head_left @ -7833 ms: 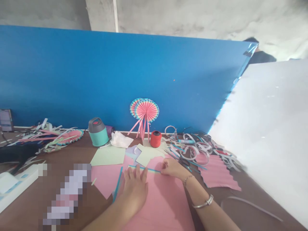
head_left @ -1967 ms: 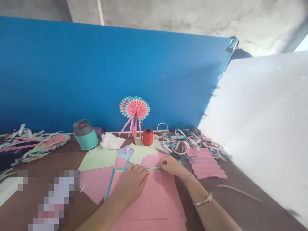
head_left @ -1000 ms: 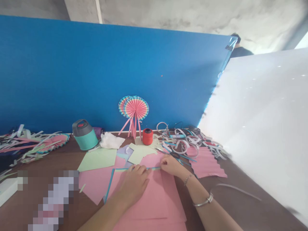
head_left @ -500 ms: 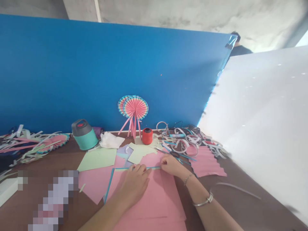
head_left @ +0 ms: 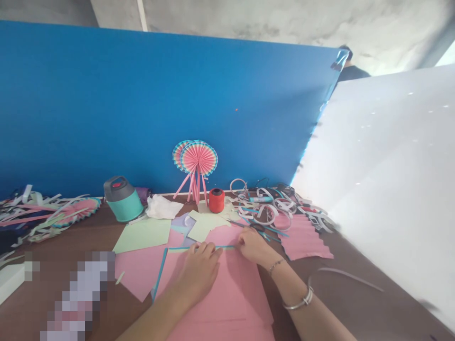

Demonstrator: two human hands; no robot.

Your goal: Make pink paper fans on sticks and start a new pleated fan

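Observation:
Pink paper sheets (head_left: 220, 303) lie stacked in front of me, with a thin blue paper strip (head_left: 227, 246) running along the top edge beside a pale green band. My left hand (head_left: 201, 272) rests flat on the top sheet, its fingertips pressing at the strip. At the strip's right end, my right hand (head_left: 254, 244) has its fingers pinched together at the corner; the exact grip is partly hidden. Another blue strip (head_left: 159, 274) edges the left side of the stack.
Behind stand pink pleated paper fans (head_left: 199, 158) on sticks, a red thread spool (head_left: 216, 201) and a teal-and-grey container (head_left: 124, 201). Scissors (head_left: 254, 226), curled paper strips (head_left: 266, 213) and a pleated pink sheet (head_left: 305, 237) lie right. Green paper (head_left: 144, 234) lies left.
Both hands stay at the top edge of the pink paper, almost unmoved. The whole view has shifted very slightly.

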